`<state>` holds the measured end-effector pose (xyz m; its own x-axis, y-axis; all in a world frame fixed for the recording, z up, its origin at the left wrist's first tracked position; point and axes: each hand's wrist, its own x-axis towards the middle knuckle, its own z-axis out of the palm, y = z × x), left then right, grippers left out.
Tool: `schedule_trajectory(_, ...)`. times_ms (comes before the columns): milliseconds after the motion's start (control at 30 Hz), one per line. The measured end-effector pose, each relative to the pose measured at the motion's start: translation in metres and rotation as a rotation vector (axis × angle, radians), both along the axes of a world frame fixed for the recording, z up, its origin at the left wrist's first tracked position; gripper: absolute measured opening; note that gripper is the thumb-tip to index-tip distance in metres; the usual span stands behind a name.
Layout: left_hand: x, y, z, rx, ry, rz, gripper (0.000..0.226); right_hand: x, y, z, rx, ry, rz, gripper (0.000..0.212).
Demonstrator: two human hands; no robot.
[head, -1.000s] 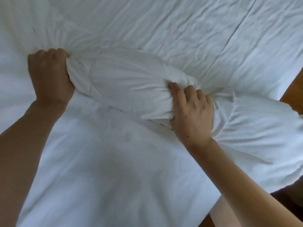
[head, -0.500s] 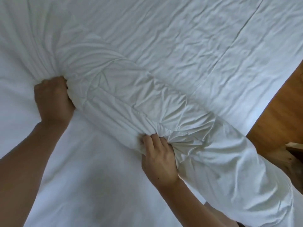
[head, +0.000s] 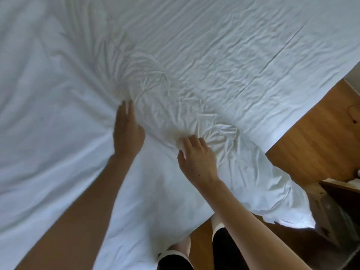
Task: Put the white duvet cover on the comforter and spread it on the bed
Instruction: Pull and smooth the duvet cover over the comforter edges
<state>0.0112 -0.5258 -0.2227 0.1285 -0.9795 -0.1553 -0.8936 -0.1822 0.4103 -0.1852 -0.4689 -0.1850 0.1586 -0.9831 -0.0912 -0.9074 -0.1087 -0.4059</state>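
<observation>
- The white duvet cover lay spread over the bed, bunched into a wrinkly ridge running diagonally to the bed's near right corner.
- Both arms reached forward over it.
- Left hand was flat, fingers straight, pressing the ridge's left end.
- Right hand rested on the ridge's middle, fingers loosely bent; a grip? Couldn't tell.

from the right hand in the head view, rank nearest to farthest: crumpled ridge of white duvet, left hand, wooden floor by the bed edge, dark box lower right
1. Crumpled ridge of white duvet: at the right hand's fingertips.
2. Left hand: just to its left.
3. Wooden floor: to the right, past the bed edge.
4. Dark box: far lower right.
</observation>
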Motion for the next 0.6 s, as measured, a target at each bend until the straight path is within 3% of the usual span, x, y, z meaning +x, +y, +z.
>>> schedule_trajectory(133, -0.044, 0.064, 0.055, 0.225, 0.014, -0.096, 0.068, -0.021, -0.011, 0.040, 0.093, 0.022, 0.023, 0.026)
schedule_trajectory(400, -0.061, 0.177, 0.180, 0.546, 0.044, -0.010, 0.049, -0.044, 0.023, 0.149, 0.470, 0.219, 0.355, 0.040)
schedule_trajectory(600, -0.055, 0.267, 0.244, 0.555, 0.115, 0.067, 0.042, -0.036, 0.095, 0.216, 0.579, 0.295, 0.535, 0.042)
